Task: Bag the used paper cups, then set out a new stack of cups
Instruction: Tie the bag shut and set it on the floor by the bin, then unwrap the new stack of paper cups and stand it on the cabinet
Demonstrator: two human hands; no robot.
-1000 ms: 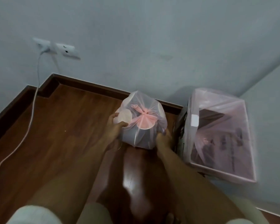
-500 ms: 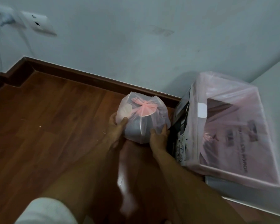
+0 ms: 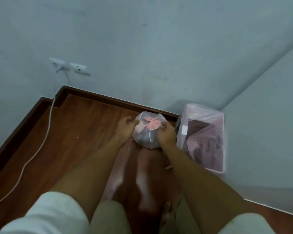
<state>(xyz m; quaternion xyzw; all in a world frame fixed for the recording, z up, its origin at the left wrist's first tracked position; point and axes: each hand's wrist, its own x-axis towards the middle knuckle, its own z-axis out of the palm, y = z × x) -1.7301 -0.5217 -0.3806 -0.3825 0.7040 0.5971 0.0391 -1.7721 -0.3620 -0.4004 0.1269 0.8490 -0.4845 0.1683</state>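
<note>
A small translucent plastic bag point(image 3: 146, 138), tied at the top with a pink knot point(image 3: 150, 124), sits on the wooden floor near the wall. Pale cup shapes show dimly through it. My left hand point(image 3: 125, 128) presses against the bag's upper left side, fingers curled on the plastic. My right hand point(image 3: 166, 132) grips its upper right side beside the knot. Both hands touch the bag. No new stack of cups is in view.
A box bin lined with a pink bag point(image 3: 205, 137) stands right of the small bag, in the corner of the walls. A white cable point(image 3: 46, 137) runs from wall sockets point(image 3: 69, 67) across the floor at left. Dark skirting point(image 3: 108, 99) edges the floor.
My hands have slid from the bag's lower sides up to its top, near the knot. The camera has pulled back and up, so the bag looks smaller and farther.
</note>
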